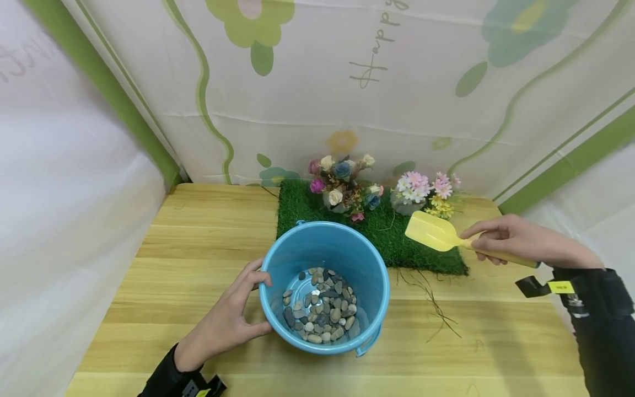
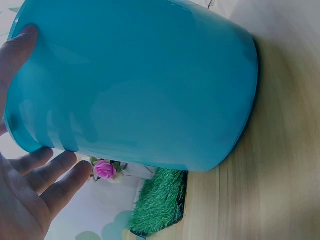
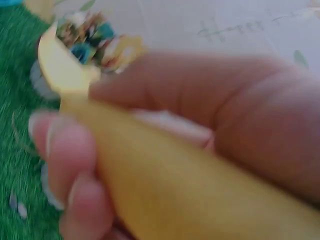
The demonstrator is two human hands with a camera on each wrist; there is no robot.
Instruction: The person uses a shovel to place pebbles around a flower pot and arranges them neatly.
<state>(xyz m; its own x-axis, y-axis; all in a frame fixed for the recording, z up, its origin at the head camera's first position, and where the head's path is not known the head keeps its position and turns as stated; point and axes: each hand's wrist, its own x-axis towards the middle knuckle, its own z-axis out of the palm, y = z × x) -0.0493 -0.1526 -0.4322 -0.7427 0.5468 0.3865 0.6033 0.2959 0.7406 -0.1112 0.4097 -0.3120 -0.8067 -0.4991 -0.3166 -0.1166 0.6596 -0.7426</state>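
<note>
A blue bucket (image 1: 324, 242) stands on the wooden table with several grey and tan pebbles (image 1: 327, 309) on its bottom. My left hand (image 1: 233, 311) holds the bucket's left side, a finger hooked over the rim and the thumb against the outer wall. In the left wrist view the bucket's smooth side (image 2: 135, 85) fills most of the picture, with the left hand (image 2: 30, 185) at its rim. To the right, my right hand (image 1: 511, 240) grips a small yellow shovel (image 1: 434, 231) by its wooden handle (image 3: 165, 170). The shovel's blade is over the artificial grass, right of the bucket.
Behind the bucket lies a green artificial grass mat (image 1: 302, 204). On it sit a mixed rose bunch (image 1: 342, 184) and a pink, white and yellow flower bunch (image 1: 421, 190). Thin dark strands (image 1: 434, 303) lie on the table (image 1: 198, 237) right of the bucket. A printed curtain (image 1: 322, 88) hangs behind.
</note>
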